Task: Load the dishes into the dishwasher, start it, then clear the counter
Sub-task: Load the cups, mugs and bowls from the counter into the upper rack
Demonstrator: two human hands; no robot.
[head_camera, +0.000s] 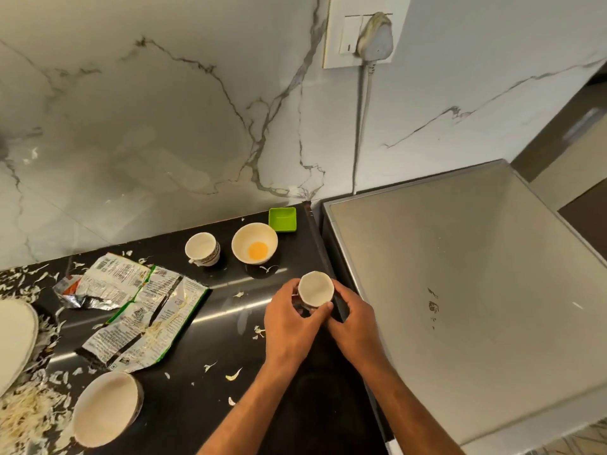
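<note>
Black and glossy, the counter (203,326) runs along a white marble-veined wall (131,110) and ends on the right against the brushed steel top of an appliance (460,290), whose pale cord climbs to a plug (375,36) in a wall socket. At the counter's right edge, both hands meet round a small white cup (316,288): the left hand (290,318) curls its fingers and thumb about the cup's left and near sides, and the right hand (351,320) wraps its fingers about the right side, so the cup is gripped between them with its open mouth facing up; whether its base rests on the counter cannot be told. Toward the back right corner stands a small green square dish (282,219), just in front of it a cream bowl (254,243) with a yellow pool at its bottom, and left of that a patterned teacup (202,248) sitting upright. Mid-counter lies a torn, flattened food wrapper (144,310) with green edges, beside a smaller crumpled silver packet (74,292). Near the front edge an empty white bowl (106,408) tilts a little, and the rim of a white plate (16,339) shows at the left edge. Pale shredded scraps (29,412) are heaped at the front left corner and scattered thinly across the rest of the surface.
</note>
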